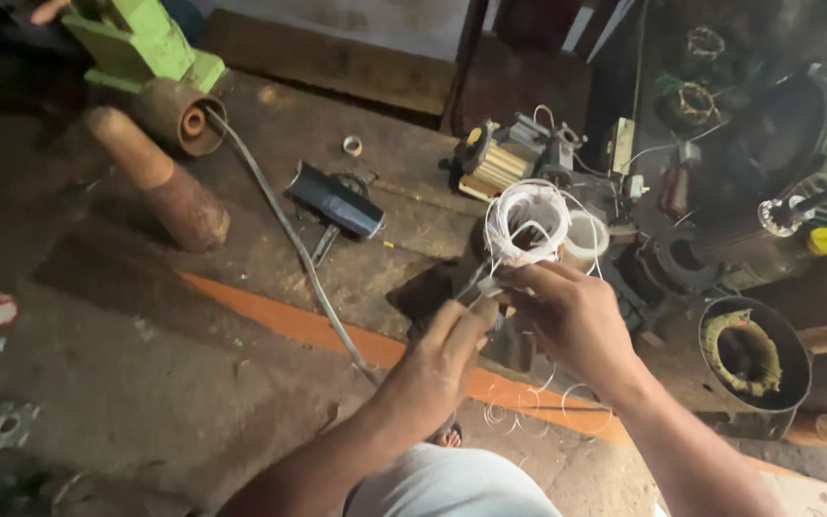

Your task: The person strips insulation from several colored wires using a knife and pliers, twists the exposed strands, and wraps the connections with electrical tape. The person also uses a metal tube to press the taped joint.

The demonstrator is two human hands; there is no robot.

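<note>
My left hand (444, 356) and my right hand (571, 316) meet above a dirty workbench. A coil of white wire (526, 222) hangs between them, just above my fingers. My right hand pinches the coil's lower edge. My left hand grips a small metal tool (478, 284), perhaps pliers, whose tip touches the wire beside the coil. Loose curls of thin wire (528, 407) lie below my hands.
An open motor housing with copper windings (747, 356) sits at right. A small transformer-like part (495, 161), a black cylinder (337, 199), a grey cable (284, 230), rusty rollers (160, 182) and a green machine (141, 38) lie around. An orange stripe (279, 316) crosses the bench.
</note>
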